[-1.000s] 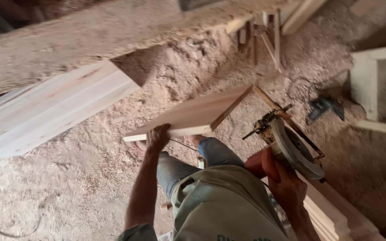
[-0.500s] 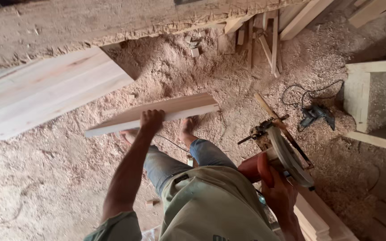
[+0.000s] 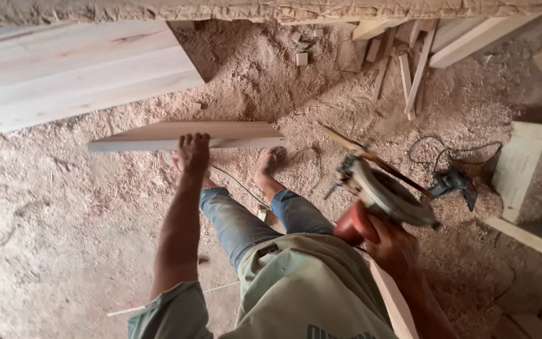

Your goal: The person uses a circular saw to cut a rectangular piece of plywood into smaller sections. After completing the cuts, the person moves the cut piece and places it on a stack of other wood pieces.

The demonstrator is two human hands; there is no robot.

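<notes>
My left hand grips the near edge of a pale wooden board, held level and lengthwise across my front above the sawdust floor. At my right side, my right hand holds a circular saw by its red handle, its round blade guard tilted away from me. A thin wooden strip lies just beyond the saw. My bare feet and jeans-clad legs show below the board.
Wide pale planks lie at the upper left under a rough beam. Scrap sticks stand at the upper right. A small power tool with a cord sits on the sawdust by a wooden box.
The board has swung from angled to level and moved left in my left hand. My right hand has carried the saw along at my right side as I stepped forward.
</notes>
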